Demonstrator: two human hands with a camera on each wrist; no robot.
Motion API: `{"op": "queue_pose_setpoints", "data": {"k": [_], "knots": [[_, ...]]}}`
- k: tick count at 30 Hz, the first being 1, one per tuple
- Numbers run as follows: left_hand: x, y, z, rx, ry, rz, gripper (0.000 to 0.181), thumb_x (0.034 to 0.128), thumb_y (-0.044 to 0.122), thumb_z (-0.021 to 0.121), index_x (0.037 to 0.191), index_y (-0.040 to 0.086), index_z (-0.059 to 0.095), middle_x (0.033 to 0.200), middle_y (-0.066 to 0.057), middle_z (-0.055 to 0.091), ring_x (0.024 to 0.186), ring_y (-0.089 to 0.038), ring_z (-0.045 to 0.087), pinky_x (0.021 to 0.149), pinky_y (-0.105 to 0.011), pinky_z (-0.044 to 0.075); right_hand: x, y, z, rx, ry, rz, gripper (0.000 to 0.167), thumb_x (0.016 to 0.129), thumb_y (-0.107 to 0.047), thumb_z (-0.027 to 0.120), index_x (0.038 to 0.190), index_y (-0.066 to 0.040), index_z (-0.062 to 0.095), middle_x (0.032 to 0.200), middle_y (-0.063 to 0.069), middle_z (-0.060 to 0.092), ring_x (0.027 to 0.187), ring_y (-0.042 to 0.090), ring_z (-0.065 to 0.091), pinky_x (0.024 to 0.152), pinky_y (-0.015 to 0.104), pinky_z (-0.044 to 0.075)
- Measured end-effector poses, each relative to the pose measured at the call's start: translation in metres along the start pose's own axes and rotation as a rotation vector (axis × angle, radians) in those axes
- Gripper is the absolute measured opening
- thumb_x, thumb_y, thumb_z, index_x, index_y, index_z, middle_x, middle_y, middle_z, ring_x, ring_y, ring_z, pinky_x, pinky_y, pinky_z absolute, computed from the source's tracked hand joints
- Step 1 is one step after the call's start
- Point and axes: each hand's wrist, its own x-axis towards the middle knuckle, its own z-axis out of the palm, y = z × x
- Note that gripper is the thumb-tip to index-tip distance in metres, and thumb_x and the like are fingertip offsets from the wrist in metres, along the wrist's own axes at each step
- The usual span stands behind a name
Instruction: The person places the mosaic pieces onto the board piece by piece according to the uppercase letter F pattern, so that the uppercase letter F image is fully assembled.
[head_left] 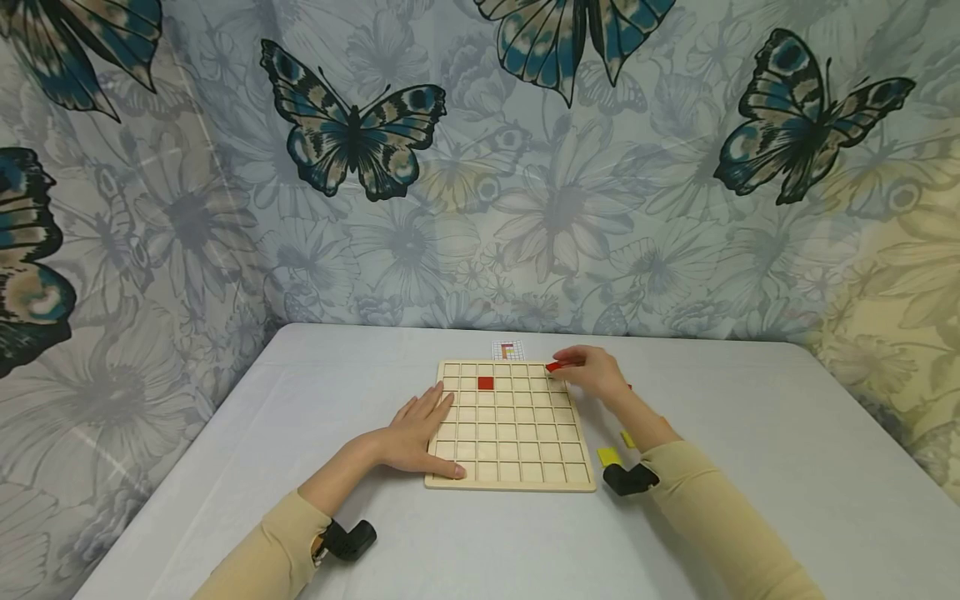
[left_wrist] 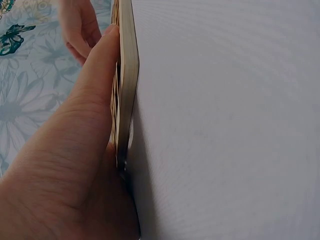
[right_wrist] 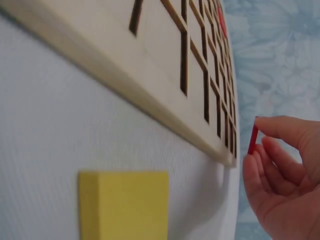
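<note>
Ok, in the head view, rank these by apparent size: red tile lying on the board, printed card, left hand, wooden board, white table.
1. White table
2. Wooden board
3. Left hand
4. Printed card
5. Red tile lying on the board

We are finding no readable words, brands or numbers; on the small white rectangular card (head_left: 508,351), we are seeing only a printed grid with coloured cells.

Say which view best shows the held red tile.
The right wrist view: the red tile appears largest, edge-on, pinched by the right hand. The head view shows it small, partly hidden; left wrist doesn't show it.
</note>
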Motion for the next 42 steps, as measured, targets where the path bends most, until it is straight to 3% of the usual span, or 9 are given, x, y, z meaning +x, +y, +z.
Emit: {"op": "queue_pose_setpoints", "data": {"k": [11,18,27,35,42], "knots": [[0.001,-0.003,0.003,0.003,-0.004,-0.011,0.121,0.0779,0.072,0.063,0.156,0.003,0.002,0.162,-0.016,-0.011,0.148,-0.026,-0.011,0.117,-0.048,-0.003,-0.002,-0.016,0.021,0.082,-0.045,-0.019,0.041,0.084,-0.018,0.078,0.120,-0.002,0.067,0.113,0.014,0.069,0.106,0.028,0.062,0.089,0.039,0.049],[0.000,0.000,0.000,0.009,-0.013,-0.019,0.120,0.0788,0.070,0.064,0.156,0.003,0.002,0.161,-0.016,-0.011,0.148,-0.026,-0.011,0.117,-0.048,-0.003,-0.001,-0.023,0.035,0.084,-0.080,-0.034,0.038,0.083,-0.018,0.079,0.117,-0.003,0.069,0.103,0.008,0.071,0.099,0.025,0.064,0.089,0.040,0.050],[-0.001,0.000,-0.001,0.001,-0.007,-0.011,0.119,0.0789,0.071,0.064,0.156,0.001,0.005,0.161,-0.019,-0.008,0.148,-0.029,-0.008,0.117,-0.051,-0.001,-0.003,-0.032,0.048,-0.024,-0.118,-0.151,0.031,0.083,-0.010,0.077,0.112,-0.001,0.070,0.097,0.007,0.070,0.092,0.023,0.065,0.082,0.038,0.052],[-0.001,0.003,-0.002,0.014,-0.005,-0.021,0.117,0.0796,0.066,0.067,0.156,0.002,0.005,0.161,-0.018,-0.007,0.148,-0.029,-0.007,0.117,-0.051,-0.001,-0.004,-0.036,0.054,-0.083,-0.142,-0.248,0.024,0.084,-0.002,0.073,0.107,-0.002,0.071,0.102,0.009,0.070,0.099,0.027,0.065,0.084,0.039,0.052],[-0.001,0.003,-0.002,0.013,0.000,-0.020,0.117,0.0794,0.066,0.067,0.156,0.002,0.006,0.161,-0.019,-0.007,0.148,-0.029,-0.007,0.117,-0.051,0.000,-0.005,-0.037,0.054,-0.088,-0.133,-0.244,0.025,0.087,0.001,0.066,0.111,-0.003,0.070,0.112,0.013,0.067,0.110,0.032,0.061,0.089,0.042,0.052]]}}
